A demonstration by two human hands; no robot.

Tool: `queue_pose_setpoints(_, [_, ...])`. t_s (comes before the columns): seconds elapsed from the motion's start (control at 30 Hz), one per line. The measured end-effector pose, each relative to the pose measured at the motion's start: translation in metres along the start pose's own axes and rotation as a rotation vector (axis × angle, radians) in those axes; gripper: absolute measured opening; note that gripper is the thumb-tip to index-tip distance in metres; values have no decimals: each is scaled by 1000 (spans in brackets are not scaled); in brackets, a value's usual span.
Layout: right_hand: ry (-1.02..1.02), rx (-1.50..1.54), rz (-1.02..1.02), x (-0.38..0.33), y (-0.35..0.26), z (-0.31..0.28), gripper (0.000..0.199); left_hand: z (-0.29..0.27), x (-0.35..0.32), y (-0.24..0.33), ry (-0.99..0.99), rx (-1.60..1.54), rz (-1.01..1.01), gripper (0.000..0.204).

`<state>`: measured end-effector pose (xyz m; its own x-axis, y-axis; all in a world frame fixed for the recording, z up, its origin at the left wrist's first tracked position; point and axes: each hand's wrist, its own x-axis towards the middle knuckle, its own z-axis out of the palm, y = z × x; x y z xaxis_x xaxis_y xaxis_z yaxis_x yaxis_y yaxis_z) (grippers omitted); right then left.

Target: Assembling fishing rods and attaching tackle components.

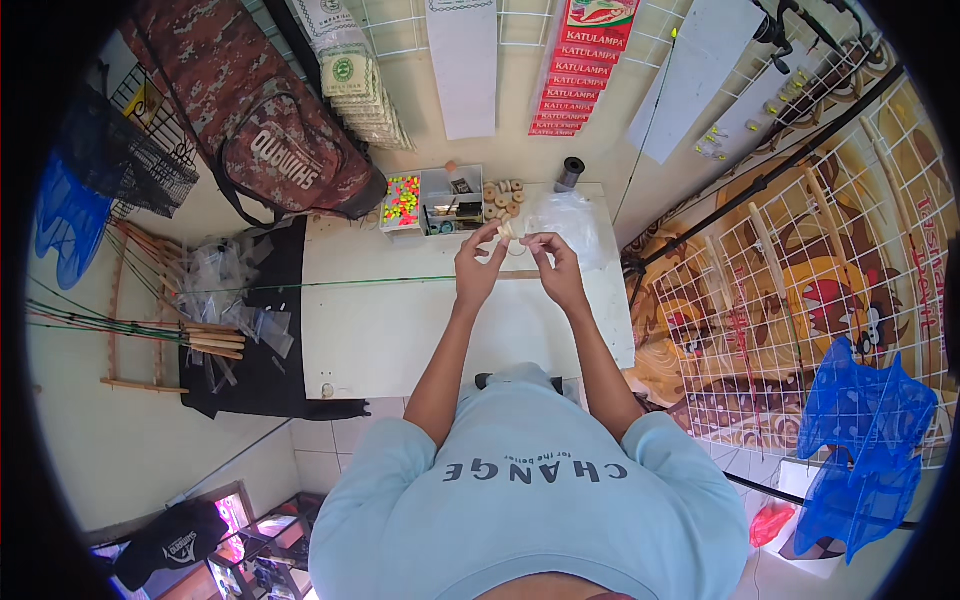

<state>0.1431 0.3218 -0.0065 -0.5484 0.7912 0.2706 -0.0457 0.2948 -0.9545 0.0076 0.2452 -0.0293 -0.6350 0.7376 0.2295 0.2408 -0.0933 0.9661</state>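
Above the far half of the white table (400, 340), both my hands are raised close together. My left hand (479, 268) pinches a small cream-coloured piece (506, 231), spool-like in shape, between thumb and fingertips. Just to its right, my right hand (558, 268) is closed in a pinch. A thin loop of line or cord hangs between the hands; what the right fingertips grip is too small to tell. Below the hands, a thin green fishing rod (390, 281) lies across the table, its handle end hidden or unclear near my right wrist.
Behind my hands stand a divided box (432, 186) with bright beads, several wooden spools (503, 197), a dark spool (569, 173) and clear plastic bags (572, 225). Cork-handled rods (215, 340) lie left on black cloth. A camouflage bag (290, 150) leans far left; wire racks (740, 330) stand right.
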Motion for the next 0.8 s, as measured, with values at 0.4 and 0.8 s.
queue_pose_setpoints(0.4, [-49,-118,137,-4,9,2,15,-2,7,6,92,-240,-38,33])
queue_pose_setpoints(0.8, [51,80,111,9,22,-3,33,-6,7,13,33,-334,-57,28])
